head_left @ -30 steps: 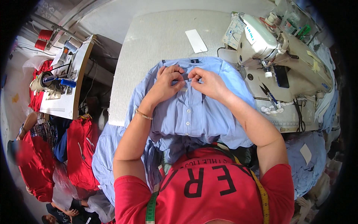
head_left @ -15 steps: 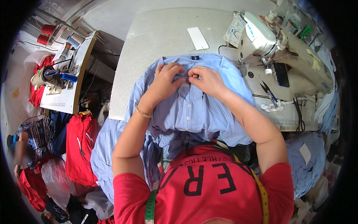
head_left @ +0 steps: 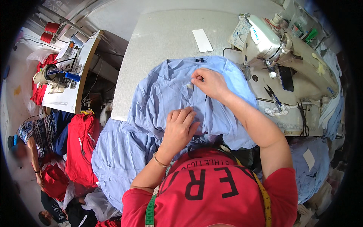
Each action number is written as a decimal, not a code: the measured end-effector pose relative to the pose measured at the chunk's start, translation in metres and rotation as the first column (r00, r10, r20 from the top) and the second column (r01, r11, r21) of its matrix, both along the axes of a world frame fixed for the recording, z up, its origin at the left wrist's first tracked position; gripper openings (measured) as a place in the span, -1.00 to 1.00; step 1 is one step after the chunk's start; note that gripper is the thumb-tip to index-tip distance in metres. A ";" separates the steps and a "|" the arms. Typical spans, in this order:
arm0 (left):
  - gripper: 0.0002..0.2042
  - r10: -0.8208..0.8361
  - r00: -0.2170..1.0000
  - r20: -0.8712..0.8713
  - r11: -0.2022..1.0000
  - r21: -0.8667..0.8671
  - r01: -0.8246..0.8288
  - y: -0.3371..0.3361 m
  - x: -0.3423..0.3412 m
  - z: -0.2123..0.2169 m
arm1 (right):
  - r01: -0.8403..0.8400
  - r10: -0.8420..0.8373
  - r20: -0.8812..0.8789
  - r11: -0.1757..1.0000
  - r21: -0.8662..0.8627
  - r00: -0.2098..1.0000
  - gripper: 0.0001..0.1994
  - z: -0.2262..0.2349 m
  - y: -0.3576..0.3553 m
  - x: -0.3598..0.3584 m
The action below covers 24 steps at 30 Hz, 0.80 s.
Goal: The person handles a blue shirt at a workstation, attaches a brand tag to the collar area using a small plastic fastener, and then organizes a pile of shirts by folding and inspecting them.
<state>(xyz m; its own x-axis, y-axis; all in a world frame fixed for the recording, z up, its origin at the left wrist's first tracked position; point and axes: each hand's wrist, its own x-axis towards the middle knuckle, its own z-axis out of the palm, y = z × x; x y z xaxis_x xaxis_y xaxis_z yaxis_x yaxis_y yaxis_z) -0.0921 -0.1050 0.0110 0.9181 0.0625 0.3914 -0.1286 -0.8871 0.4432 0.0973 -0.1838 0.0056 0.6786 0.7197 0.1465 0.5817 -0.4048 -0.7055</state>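
A light blue buttoned shirt (head_left: 151,89) lies spread on the pale table, its neckline with a dark label toward the far side. My right hand (head_left: 210,82) is closed in a pinch on the shirt's front opening, just below the neckline. Lower down the front, my left hand (head_left: 179,128) rests on the cloth with fingers stretched out, covering part of the button placket. A white hang tag (head_left: 202,40) on a thin string lies beyond the collar.
To the right stands a sewing machine (head_left: 264,36) with a phone (head_left: 286,78), thread snips (head_left: 273,97) and black scissors (head_left: 303,118) by it. Another machine table (head_left: 72,72) is at left. Red garments (head_left: 81,151) hang below it. Two other people are at far left.
My left hand has left the neckline and moved down the shirt front toward me, its fingers spreading flat. My right hand has stayed near the neckline.
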 end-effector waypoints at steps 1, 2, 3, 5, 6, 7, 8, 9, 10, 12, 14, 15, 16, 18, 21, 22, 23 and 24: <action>-0.66 0.001 1.000 -0.002 1.000 -0.004 -0.001 0.000 0.000 0.000 | -0.003 0.003 -0.003 1.000 -0.017 1.000 -0.80 0.001 0.000 0.000; -0.66 0.001 1.000 -0.003 1.000 -0.008 -0.001 0.001 0.000 -0.001 | -0.006 0.006 -0.006 0.999 -0.034 1.000 -0.81 0.004 0.001 0.001; -0.65 0.003 1.000 -0.001 1.000 -0.006 -0.003 0.002 0.001 0.000 | -0.010 0.010 -0.006 0.999 -0.045 1.000 -0.81 0.007 0.001 0.002; -0.65 -0.002 1.000 -0.007 1.000 0.002 0.002 0.001 0.001 0.003 | -0.030 0.028 -0.034 0.997 -0.067 0.999 -0.81 0.011 0.001 0.004; -0.65 -0.006 1.000 -0.010 1.000 0.002 0.006 0.001 0.001 0.004 | -0.038 0.034 -0.048 0.996 -0.083 0.998 -0.82 0.012 0.000 0.004; -0.65 -0.006 1.000 -0.013 1.000 -0.005 0.006 0.001 0.001 0.005 | -0.040 0.036 -0.047 0.997 -0.073 0.998 -0.82 0.012 0.000 0.005; -0.65 -0.006 1.000 -0.015 1.000 -0.012 0.005 0.002 0.002 0.005 | -0.042 0.039 -0.046 0.997 -0.062 0.998 -0.82 0.011 0.001 0.005; -0.65 -0.002 1.000 -0.022 1.000 -0.021 0.002 0.002 0.002 0.005 | -0.047 0.045 -0.050 0.997 -0.054 0.998 -0.82 0.010 0.001 0.004; -0.65 -0.009 1.000 -0.024 1.000 -0.024 0.008 0.003 0.003 0.005 | -0.045 0.043 -0.046 0.998 -0.045 0.998 -0.82 0.010 0.001 0.004; -0.65 -0.021 0.999 -0.030 0.999 -0.030 0.021 0.005 0.004 0.006 | -0.040 0.039 -0.039 0.999 -0.026 0.998 -0.82 0.010 0.000 0.003; -0.66 -0.053 0.996 -0.075 0.998 -0.047 0.050 0.010 0.007 0.008 | -0.042 0.041 -0.047 0.999 -0.009 0.998 -0.81 0.008 0.000 0.003; -0.66 -0.068 0.993 -0.098 0.996 -0.056 0.063 0.013 0.010 0.010 | -0.043 0.043 -0.052 0.999 -0.001 0.998 -0.80 0.007 0.000 0.002; -0.67 -0.045 0.998 -0.051 0.998 -0.055 0.042 0.014 0.015 0.013 | -0.042 0.041 -0.051 0.999 -0.004 0.998 -0.81 0.007 0.000 0.002; -0.68 0.001 0.999 0.043 0.999 -0.053 0.001 0.016 0.028 0.018 | -0.038 0.037 -0.046 0.999 -0.010 0.998 -0.83 0.007 0.000 0.002; -0.75 0.079 0.991 0.104 0.990 -0.123 -0.066 0.024 0.042 0.013 | -0.050 0.049 -0.009 0.999 -0.020 0.999 -0.84 0.006 -0.001 0.002; -0.76 0.099 0.989 0.111 0.985 -0.151 -0.082 0.027 0.047 0.011 | -0.051 0.051 -0.021 0.999 -0.009 0.998 -0.84 0.005 -0.001 0.002; -0.80 0.120 0.987 0.109 0.979 -0.176 -0.100 0.028 0.050 0.011 | -0.052 0.053 -0.034 0.999 0.002 0.998 -0.85 0.005 0.000 0.001; -0.81 0.133 0.989 0.061 0.978 -0.170 -0.121 0.030 0.054 0.010 | -0.055 0.055 -0.046 0.998 0.014 0.997 -0.85 0.005 0.000 0.001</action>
